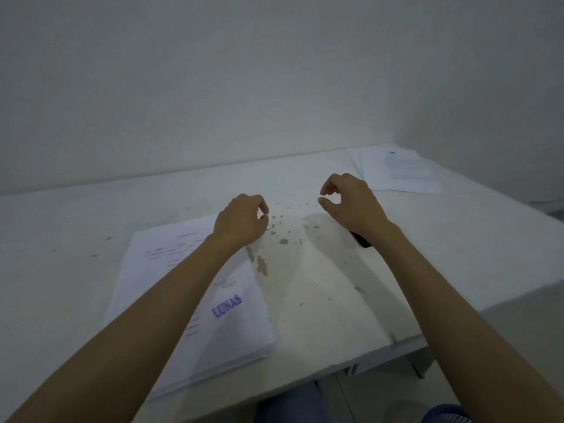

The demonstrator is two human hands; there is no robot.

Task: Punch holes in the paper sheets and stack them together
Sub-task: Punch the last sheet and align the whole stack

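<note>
A thick stack of printed paper sheets (171, 285) with a purple stamp lies on the white table (320, 300) at the left. My left hand (241, 221) hovers over the stack's far right corner, fingers curled loosely, holding nothing. My right hand (348, 199) hangs above the table further right, thumb and fingers curved and apart, empty. A small dark object (361, 241) peeks out from under my right wrist; most of it is hidden, so I cannot tell what it is. A second, thinner pile of sheets (396, 172) lies at the far right corner.
The tabletop between my hands is chipped and stained with grey flecks (283, 239). A plain wall (274, 87) stands right behind the table. The table's front edge (381, 358) runs diagonally at the lower right, with my knees in blue below it.
</note>
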